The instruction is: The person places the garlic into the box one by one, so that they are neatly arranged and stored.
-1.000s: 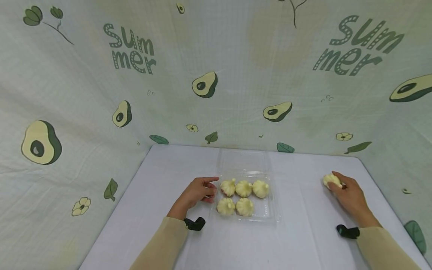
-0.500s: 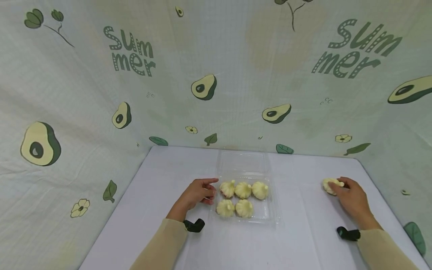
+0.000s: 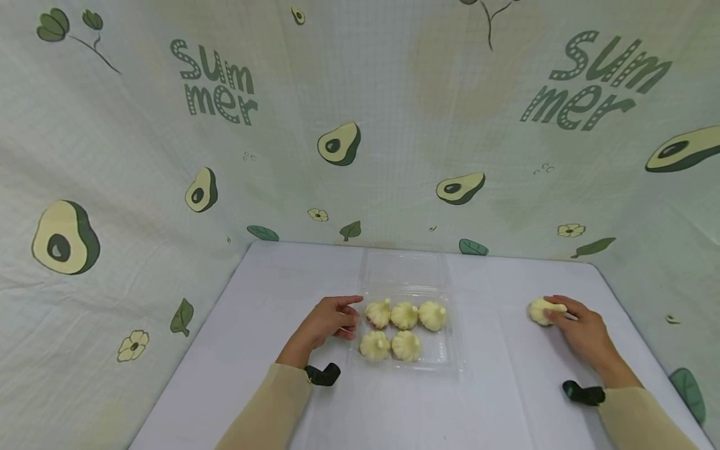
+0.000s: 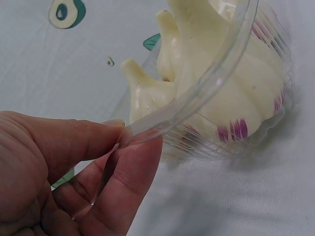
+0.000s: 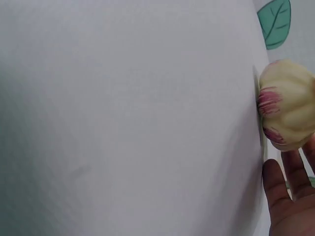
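Note:
A clear plastic clamshell box (image 3: 435,351) lies on the table with its lid (image 3: 404,269) folded back. Several garlic bulbs (image 3: 404,315) sit inside, three in the far row and two in the near row. My left hand (image 3: 328,322) is at the box's left side; in the left wrist view, thumb and forefinger pinch its rim (image 4: 183,114). Off to the right, my right hand (image 3: 586,334) holds another garlic bulb (image 3: 538,311) by its stem side. Purple streaks mark that bulb (image 5: 285,105) in the right wrist view, where the hand is partly cut off.
The white table (image 3: 484,400) spreads around the box. A printed cloth (image 3: 394,187) with avocados and lettering hangs behind and along both sides. The near-row right spot of the box shows bare plastic.
The right hand's garlic bulb has turned and shifted slightly left, with the fingers changing position on it. My left hand has stayed at the box rim.

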Demonstrator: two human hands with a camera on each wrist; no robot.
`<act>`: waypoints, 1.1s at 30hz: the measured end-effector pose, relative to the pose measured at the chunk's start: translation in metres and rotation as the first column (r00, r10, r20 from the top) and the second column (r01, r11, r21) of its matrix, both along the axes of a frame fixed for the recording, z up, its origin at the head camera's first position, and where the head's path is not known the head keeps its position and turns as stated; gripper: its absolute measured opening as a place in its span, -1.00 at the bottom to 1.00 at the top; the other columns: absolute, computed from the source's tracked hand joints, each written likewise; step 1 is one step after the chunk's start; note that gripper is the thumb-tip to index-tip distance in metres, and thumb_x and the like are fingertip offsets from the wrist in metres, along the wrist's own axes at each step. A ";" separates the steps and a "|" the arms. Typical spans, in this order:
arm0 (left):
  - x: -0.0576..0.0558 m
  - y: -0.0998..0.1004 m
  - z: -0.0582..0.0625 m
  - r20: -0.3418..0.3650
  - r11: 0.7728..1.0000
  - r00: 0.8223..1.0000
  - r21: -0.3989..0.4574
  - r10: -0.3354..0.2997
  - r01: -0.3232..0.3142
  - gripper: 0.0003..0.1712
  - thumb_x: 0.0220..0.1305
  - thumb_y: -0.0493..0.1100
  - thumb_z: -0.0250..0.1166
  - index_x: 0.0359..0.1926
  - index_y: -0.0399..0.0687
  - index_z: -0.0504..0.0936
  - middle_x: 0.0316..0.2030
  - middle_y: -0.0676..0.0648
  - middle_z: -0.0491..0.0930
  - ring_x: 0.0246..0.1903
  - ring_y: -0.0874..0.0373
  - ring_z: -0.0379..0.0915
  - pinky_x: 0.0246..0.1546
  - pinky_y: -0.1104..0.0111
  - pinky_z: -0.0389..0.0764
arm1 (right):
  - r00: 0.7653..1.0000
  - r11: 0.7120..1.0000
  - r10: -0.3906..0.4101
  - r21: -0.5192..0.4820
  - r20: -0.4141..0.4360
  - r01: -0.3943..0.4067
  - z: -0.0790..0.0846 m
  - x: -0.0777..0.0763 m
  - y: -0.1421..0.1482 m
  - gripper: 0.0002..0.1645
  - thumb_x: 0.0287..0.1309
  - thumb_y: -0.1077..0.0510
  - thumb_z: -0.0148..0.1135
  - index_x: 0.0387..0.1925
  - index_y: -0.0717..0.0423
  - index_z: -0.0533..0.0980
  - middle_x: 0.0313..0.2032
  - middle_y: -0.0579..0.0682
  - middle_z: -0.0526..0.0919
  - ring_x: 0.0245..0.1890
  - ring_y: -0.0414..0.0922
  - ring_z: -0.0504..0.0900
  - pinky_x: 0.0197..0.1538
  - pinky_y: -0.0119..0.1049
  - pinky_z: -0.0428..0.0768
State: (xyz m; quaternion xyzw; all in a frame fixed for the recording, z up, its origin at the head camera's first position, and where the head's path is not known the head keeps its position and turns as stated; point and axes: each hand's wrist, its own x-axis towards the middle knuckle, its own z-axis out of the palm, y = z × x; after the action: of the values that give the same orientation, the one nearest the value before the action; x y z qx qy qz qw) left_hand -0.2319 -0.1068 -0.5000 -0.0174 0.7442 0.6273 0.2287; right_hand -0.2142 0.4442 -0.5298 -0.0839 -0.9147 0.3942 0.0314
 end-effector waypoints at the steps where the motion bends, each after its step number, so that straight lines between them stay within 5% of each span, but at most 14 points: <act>1: 0.000 0.000 0.000 0.004 1.000 1.000 0.003 0.003 -0.003 -0.34 0.39 -0.40 0.36 0.47 -0.02 0.53 -0.07 -0.19 0.60 -0.40 0.11 0.62 -0.39 0.32 0.80 | 1.000 1.000 -0.003 -0.001 0.004 0.003 0.000 0.000 -0.001 -0.21 0.48 -0.28 0.22 0.44 0.18 0.46 0.45 0.40 0.39 0.42 0.31 0.34 0.25 -0.09 0.48; 4: 0.000 -0.001 0.000 0.000 1.000 1.000 0.003 0.002 -0.002 -0.34 0.39 -0.39 0.35 0.47 -0.02 0.53 -0.06 -0.19 0.60 -0.40 0.11 0.62 -0.39 0.32 0.80 | 1.000 1.000 -0.010 0.029 0.005 0.010 -0.001 0.002 -0.005 -0.21 0.46 -0.29 0.23 0.42 0.19 0.48 0.36 0.38 0.50 0.27 0.18 0.45 -0.09 -0.44 0.36; 9: 0.000 -0.001 0.000 0.002 1.000 1.000 0.003 0.006 -0.006 -0.34 0.39 -0.40 0.36 0.47 -0.01 0.54 -0.06 -0.19 0.60 -0.40 0.11 0.62 -0.39 0.32 0.80 | 0.998 0.998 -0.057 0.003 -0.015 0.057 -0.002 0.006 -0.009 -0.19 0.44 -0.25 0.29 0.39 0.27 0.47 0.29 0.37 0.55 0.05 -0.23 0.53 -0.22 -0.59 0.40; 14: 0.000 -0.001 0.000 0.003 1.000 1.000 0.008 0.009 -0.009 -0.34 0.39 -0.40 0.36 0.46 0.00 0.54 -0.06 -0.19 0.59 -0.41 0.10 0.63 -0.38 0.31 0.80 | 0.992 0.992 -0.119 -0.040 -0.045 0.117 -0.005 0.008 -0.012 -0.22 0.39 -0.24 0.35 0.34 0.27 0.53 -0.05 -0.31 0.64 -0.15 -0.63 0.31 -0.26 -0.65 0.40; 17: 0.001 -0.001 0.000 0.002 1.000 1.000 0.009 0.008 -0.008 -0.34 0.39 -0.40 0.35 0.47 -0.02 0.53 -0.07 -0.19 0.60 -0.42 0.11 0.62 -0.39 0.32 0.80 | 0.988 0.989 -0.141 -0.055 -0.062 0.138 -0.007 0.007 -0.012 -0.23 0.37 -0.23 0.38 0.32 0.28 0.55 -0.16 -0.58 0.47 -0.18 -0.66 0.34 -0.26 -0.69 0.45; 21: 0.000 0.000 -0.001 -0.001 1.000 1.000 0.006 0.007 -0.007 -0.33 0.39 -0.40 0.36 0.48 -0.02 0.53 -0.07 -0.19 0.60 -0.43 0.11 0.62 -0.40 0.33 0.79 | 0.983 0.984 -0.172 -0.049 -0.060 0.169 -0.008 0.006 -0.014 -0.23 0.36 -0.22 0.40 0.31 0.27 0.55 -0.05 -0.31 0.63 -0.22 -0.69 0.34 -0.29 -0.72 0.47; 28: -0.001 0.001 -0.001 0.003 1.000 1.000 0.001 0.009 -0.010 -0.34 0.39 -0.39 0.36 0.46 0.02 0.54 -0.06 -0.18 0.60 -0.42 0.11 0.63 -0.38 0.32 0.80 | 0.978 0.979 -0.186 -0.106 -0.098 0.176 -0.009 0.006 -0.017 -0.31 0.31 -0.16 0.47 0.22 0.25 0.57 -0.25 -0.75 0.40 -0.23 -0.72 0.38 -0.29 -0.73 0.48; 33: -0.001 0.000 -0.002 0.003 1.000 1.000 -0.005 0.008 -0.008 -0.34 0.39 -0.39 0.36 0.47 0.02 0.54 -0.06 -0.19 0.60 -0.40 0.11 0.62 -0.38 0.31 0.80 | 0.975 0.976 -0.183 -0.141 -0.128 0.165 -0.003 0.005 -0.026 -0.33 0.29 -0.14 0.50 0.20 0.26 0.59 -0.27 -0.79 0.44 -0.24 -0.73 0.44 -0.29 -0.73 0.48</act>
State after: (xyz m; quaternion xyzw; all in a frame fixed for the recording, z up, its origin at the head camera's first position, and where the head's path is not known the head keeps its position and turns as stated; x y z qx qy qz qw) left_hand -0.2327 -0.1070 -0.5015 -0.0219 0.7455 0.6263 0.2270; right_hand -0.2089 0.4185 -0.5324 -0.1379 -0.8718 0.4532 0.1246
